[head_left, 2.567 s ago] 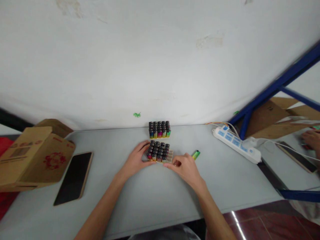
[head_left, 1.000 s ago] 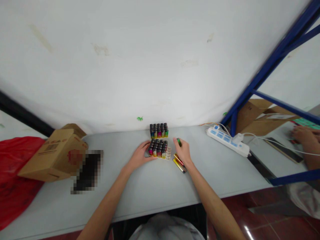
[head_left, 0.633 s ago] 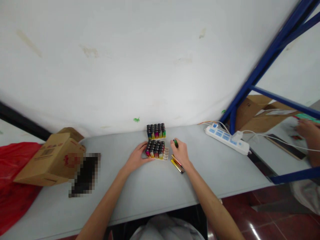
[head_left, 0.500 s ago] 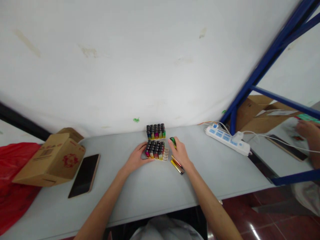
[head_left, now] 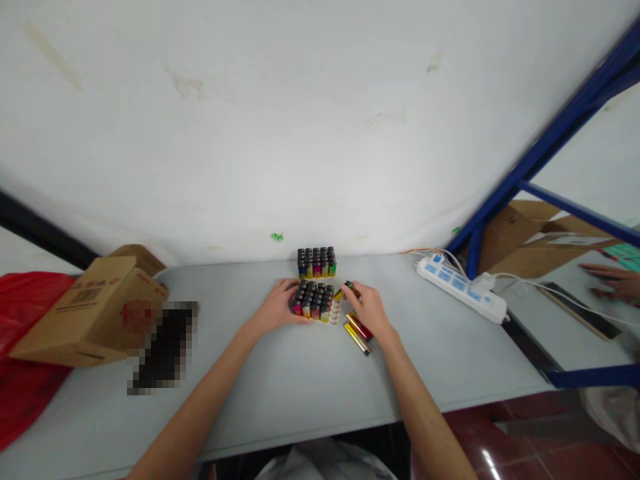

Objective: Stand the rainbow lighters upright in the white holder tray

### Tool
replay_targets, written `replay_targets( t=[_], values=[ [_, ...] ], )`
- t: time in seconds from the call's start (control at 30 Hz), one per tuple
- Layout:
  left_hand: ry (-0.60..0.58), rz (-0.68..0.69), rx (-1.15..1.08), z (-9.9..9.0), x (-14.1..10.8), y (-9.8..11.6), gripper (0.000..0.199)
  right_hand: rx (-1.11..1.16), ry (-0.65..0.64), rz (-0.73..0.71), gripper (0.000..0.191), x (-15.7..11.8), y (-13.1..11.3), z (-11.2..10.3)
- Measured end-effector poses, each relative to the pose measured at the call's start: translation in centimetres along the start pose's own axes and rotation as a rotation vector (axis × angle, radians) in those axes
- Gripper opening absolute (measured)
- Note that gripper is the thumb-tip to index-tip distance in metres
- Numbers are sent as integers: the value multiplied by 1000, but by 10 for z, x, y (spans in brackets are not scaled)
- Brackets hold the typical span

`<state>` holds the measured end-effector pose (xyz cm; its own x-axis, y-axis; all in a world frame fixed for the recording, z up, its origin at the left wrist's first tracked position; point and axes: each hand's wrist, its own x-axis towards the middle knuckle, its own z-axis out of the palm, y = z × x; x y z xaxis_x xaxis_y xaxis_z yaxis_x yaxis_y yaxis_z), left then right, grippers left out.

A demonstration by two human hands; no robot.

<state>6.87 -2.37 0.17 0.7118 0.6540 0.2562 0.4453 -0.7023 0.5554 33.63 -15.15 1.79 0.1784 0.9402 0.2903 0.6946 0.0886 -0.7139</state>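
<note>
My left hand [head_left: 273, 309] is wrapped round the left side of a pale tray [head_left: 335, 315]. Upright lighters [head_left: 313, 301] with black tops fill most of it, and bare slots show along its right side. Between the fingers of my right hand [head_left: 369, 307] is a yellow-green lighter [head_left: 340, 294] with a dark top. It is held tilted at the tray's right edge, its lower end close to the slots; contact is too small to tell. Below that hand a red lighter [head_left: 361, 326] and a gold lighter [head_left: 357, 339] lie on the table.
A second block of upright lighters [head_left: 317, 263] stands behind, near the wall. To the right lies a white power strip [head_left: 463, 290] with cables, beside a blue metal frame [head_left: 500, 193]. A cardboard box [head_left: 95, 307], a red bag [head_left: 37, 373] and a blurred dark flat object [head_left: 164, 348] are left.
My right hand has brought its lighter to the tray's right edge, tilting it toward the slots. My left hand stays on the tray. The whole view has shifted slightly.
</note>
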Motion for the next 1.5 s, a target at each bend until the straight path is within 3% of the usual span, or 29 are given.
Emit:
replay_targets(
  t=[0.27, 0.4, 0.6, 0.7, 0.83, 0.97, 1.17, 1.3, 1.4, 1.5],
  values=[
    [22, 39, -69, 5, 1, -10, 82, -229, -142, -132, 46, 8, -3, -4],
    [38, 39, -75, 8, 0, -13, 81, -251, -195, -104, 36, 9, -11, -14],
    [56, 63, -92, 10, -1, -14, 78, -99, -56, 128, 32, -43, -1, -35],
    [64, 67, -92, 11, 0, -15, 77, -124, -63, 177, 23, -68, 3, -36],
    [77, 61, -103, 14, 1, -17, 79, -222, -86, 196, 16, -78, 7, -32],
    [88, 65, -99, 16, 1, -18, 80, -274, 25, 189, 15, -76, 15, -33],
    [101, 81, -64, 19, 3, -23, 80, -79, 201, 233, 32, -81, 20, -39],
    [74, 69, -44, 19, 6, -25, 82, 130, 413, 263, 48, -79, 19, -40],
    [65, 54, -43, 18, 8, -25, 83, 343, 529, 297, 55, -73, 15, -36],
    [62, 51, -50, 17, 8, -24, 82, 651, 553, 347, 59, -66, 6, -31]
  ],
)
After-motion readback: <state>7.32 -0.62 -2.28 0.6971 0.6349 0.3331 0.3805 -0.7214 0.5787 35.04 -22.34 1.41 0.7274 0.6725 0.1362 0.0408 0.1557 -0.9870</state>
